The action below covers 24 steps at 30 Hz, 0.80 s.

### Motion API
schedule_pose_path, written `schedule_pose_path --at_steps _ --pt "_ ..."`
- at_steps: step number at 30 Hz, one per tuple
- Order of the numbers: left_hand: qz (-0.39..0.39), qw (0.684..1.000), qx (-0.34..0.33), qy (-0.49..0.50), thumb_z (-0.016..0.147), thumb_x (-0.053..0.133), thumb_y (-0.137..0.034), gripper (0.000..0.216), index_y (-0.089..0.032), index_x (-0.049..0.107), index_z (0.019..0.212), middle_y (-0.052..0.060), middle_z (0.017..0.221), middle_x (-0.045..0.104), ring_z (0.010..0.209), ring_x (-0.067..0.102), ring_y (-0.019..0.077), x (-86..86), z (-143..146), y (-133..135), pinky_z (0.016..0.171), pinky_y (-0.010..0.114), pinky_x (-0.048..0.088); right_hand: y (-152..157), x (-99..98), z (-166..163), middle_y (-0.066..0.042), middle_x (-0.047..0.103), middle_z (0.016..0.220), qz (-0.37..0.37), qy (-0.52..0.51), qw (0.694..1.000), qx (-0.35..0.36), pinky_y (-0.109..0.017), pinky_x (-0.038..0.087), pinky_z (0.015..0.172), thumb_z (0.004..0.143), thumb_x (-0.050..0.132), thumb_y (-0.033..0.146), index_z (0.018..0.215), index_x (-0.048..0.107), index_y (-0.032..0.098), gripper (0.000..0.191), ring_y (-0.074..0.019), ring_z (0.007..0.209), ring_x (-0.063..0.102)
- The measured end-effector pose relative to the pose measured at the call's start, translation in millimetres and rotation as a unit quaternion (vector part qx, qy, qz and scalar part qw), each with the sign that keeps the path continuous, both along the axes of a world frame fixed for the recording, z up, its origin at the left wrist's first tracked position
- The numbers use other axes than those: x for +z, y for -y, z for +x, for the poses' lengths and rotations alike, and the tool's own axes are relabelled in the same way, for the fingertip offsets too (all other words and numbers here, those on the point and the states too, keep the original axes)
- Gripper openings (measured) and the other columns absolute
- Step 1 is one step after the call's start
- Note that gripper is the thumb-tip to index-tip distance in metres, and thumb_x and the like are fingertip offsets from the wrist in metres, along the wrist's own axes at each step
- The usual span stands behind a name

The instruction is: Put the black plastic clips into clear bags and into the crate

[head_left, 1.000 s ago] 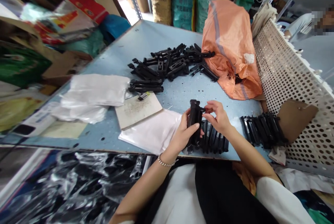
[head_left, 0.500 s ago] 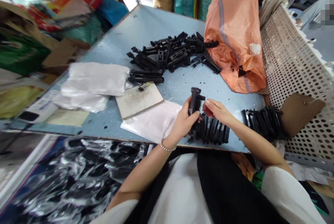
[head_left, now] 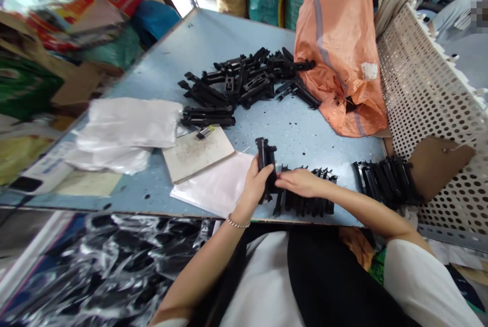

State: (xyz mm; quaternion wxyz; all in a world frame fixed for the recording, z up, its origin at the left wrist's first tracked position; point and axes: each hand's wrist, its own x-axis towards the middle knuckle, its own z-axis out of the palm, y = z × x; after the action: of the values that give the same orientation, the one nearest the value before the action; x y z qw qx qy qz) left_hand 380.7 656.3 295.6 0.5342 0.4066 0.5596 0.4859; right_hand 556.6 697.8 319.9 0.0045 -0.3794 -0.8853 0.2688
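My left hand [head_left: 253,184] is closed around a long black plastic part [head_left: 266,156], holding it upright at the table's front edge. It may be more than one part pressed together; I cannot tell. My right hand [head_left: 299,183] reaches in from the right with its fingers stretched out, the tips at the right side of the held part. Beneath and behind my right hand stands a row of similar black parts [head_left: 326,200], partly hidden by the hand and wrist. A white plastic bag [head_left: 209,197] lies left of my left hand.
A heap of black parts [head_left: 244,80] lies mid-table beside an orange woven sack [head_left: 339,47]. Another row of parts [head_left: 385,182] stands right, near a perforated panel [head_left: 427,98]. Left are a board [head_left: 198,156] and stacked white bags [head_left: 129,123]. Bagged black items [head_left: 125,266] sit below the table.
My left hand has moved slightly left and down with the black part. My right hand has come down and left, its curled fingers straightening against the part. The view has shifted a little.
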Motion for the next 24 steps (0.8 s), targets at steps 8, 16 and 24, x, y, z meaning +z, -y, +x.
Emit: schedule_pose_path --at_steps 8,16,24 --pt "0.034 0.967 -0.058 -0.247 0.097 0.051 -0.044 0.048 -0.015 0.062 0.133 0.018 0.133 0.065 0.131 0.057 0.0333 -68.5 0.2 43.1 0.117 0.055 0.04 -187.3 -2.3 47.5 -0.016 0.061 0.126 0.147 0.106 0.934 -0.308 -0.038 0.049 0.095 0.106 0.044 0.028 0.123 0.061 0.009 0.031 -0.0217 0.111 0.06" --pt "0.066 0.934 -0.046 -0.348 0.1 0.047 -0.042 0.064 -0.013 0.038 0.157 0.022 0.155 0.047 0.145 0.045 0.036 -83.3 0.4 34.7 0.119 0.058 0.038 -204.3 -18.6 71.7 -0.026 0.06 0.132 0.166 0.138 0.919 -0.331 -0.043 0.045 0.096 0.098 0.039 0.012 0.12 0.064 0.005 0.034 -0.0319 0.12 0.055" --pt "0.121 0.935 -0.093 -0.319 0.094 0.055 -0.029 0.06 -0.018 0.046 0.152 0.017 0.149 0.053 0.142 0.048 0.0325 -89.7 -14.3 40.6 0.122 0.054 0.038 -58.9 2.4 194.9 -0.022 0.069 0.112 0.176 0.185 0.832 -0.492 -0.041 0.044 0.092 0.094 0.046 0.014 0.114 0.067 0.007 0.029 -0.0287 0.108 0.062"
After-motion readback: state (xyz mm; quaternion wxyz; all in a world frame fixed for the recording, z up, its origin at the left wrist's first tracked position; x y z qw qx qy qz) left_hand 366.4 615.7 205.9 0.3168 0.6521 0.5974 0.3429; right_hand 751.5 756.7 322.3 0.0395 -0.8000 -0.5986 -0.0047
